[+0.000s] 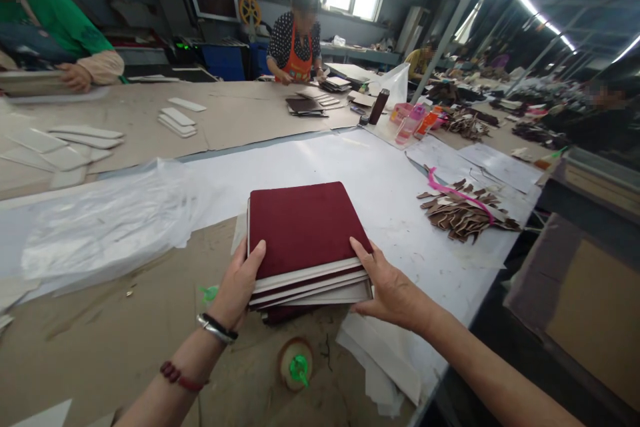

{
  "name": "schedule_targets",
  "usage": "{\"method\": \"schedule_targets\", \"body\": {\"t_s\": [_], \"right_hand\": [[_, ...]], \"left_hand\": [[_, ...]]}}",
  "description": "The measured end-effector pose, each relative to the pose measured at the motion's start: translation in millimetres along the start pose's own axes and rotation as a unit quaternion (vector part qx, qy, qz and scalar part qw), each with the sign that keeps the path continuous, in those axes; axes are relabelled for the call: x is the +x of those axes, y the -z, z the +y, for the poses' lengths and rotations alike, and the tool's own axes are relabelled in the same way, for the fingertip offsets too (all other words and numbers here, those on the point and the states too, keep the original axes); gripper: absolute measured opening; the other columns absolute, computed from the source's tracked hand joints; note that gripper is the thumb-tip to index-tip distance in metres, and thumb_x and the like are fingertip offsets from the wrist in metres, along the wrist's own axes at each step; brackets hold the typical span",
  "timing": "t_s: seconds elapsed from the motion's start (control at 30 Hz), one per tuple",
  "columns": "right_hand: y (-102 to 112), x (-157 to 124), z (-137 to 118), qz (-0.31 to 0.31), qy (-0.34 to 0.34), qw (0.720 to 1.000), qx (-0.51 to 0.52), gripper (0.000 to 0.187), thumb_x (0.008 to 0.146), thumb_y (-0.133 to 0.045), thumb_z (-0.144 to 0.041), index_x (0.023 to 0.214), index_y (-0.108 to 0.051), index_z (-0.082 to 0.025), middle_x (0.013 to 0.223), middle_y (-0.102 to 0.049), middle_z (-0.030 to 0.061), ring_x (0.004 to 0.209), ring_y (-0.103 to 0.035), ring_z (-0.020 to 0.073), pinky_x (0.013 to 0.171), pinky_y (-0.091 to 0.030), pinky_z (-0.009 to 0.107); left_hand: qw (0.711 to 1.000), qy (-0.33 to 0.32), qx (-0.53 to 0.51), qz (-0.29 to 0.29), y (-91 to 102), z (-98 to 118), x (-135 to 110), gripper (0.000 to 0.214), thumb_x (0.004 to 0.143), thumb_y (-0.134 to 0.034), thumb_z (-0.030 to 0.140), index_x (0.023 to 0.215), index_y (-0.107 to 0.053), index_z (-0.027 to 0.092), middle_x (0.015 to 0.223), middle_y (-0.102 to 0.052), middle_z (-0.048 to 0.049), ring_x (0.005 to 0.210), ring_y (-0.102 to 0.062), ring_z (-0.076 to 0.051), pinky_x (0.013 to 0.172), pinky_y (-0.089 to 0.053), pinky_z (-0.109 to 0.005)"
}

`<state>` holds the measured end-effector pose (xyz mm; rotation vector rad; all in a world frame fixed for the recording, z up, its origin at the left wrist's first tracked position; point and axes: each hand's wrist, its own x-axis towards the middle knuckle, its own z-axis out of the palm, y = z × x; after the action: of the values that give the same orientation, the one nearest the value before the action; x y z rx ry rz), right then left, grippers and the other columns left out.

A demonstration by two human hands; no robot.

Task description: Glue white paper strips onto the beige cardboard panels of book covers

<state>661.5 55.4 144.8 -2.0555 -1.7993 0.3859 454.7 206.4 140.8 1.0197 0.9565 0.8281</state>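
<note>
Small round tan pot (pixel 296 363) with a green tip in it, contents otherwise unclear, sits just below the stack. Left hand (pixel 239 283) and right hand (pixel 393 290) each grip a near corner of the stack of maroon cloth-covered flat boards (pixel 306 230), thumbs on top, fingers hidden beneath. The stack is mid-way across the brown cardboard tabletop (pixel 100 347).

Likely risk: loose layers fan or slide under uneven grip, or the near edge knocks the pot.

Right: pile of brown leather scraps (pixel 465 213). Far: pink and orange plastic tubs (pixel 415 121), contents not readable. Co-worker in orange apron (pixel 299 47) beyond.
</note>
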Motion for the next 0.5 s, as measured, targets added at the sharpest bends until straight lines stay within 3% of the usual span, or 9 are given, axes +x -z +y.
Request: {"method": "schedule_targets", "body": {"t_s": [0.3, 0.43, 0.5], "right_hand": [[-4.5, -6.1, 7.3, 0.046, 0.021, 0.999, -0.017, 0.083, 0.067, -0.064, -0.016, 0.139, -0.023, -0.017, 0.136, -0.037, 0.0172, 0.127, -0.032, 0.0275, 0.103, -0.033, 0.042], [-8.7, -12.0, 9.1, 0.059, 0.047, 0.997, -0.034, 0.072, 0.074, -0.053, -0.008, 0.139, -0.024, -0.02, 0.137, -0.037, 0.0157, 0.128, -0.031, 0.0241, 0.103, -0.033, 0.041], [-5.9, -15.5, 8.8, 0.05, 0.036, 0.998, -0.016, 0.076, 0.073, -0.059, -0.013, 0.139, -0.023, -0.022, 0.139, -0.034, 0.0143, 0.129, -0.028, 0.0248, 0.103, -0.033, 0.042]], "left_hand": [[0.998, 0.06, -0.016, -0.001, 2.1, 3.2, -6.5, 0.048, 0.079, -0.056, 0.038, 0.125, -0.045, 0.029, 0.119, -0.059, -0.0011, 0.109, -0.054, -0.02, 0.101, -0.037, -0.037], [0.998, 0.063, -0.01, 0.004, 2.3, 1.9, -10.3, 0.048, 0.079, -0.056, 0.039, 0.125, -0.044, 0.03, 0.123, -0.057, -0.0003, 0.114, -0.051, -0.019, 0.103, -0.034, -0.035], [0.998, 0.058, -0.001, 0.014, 2.8, 0.3, -9.8, 0.049, 0.08, -0.055, 0.04, 0.126, -0.044, 0.027, 0.124, -0.055, -0.0012, 0.117, -0.048, -0.019, 0.105, -0.032, -0.035]]}}
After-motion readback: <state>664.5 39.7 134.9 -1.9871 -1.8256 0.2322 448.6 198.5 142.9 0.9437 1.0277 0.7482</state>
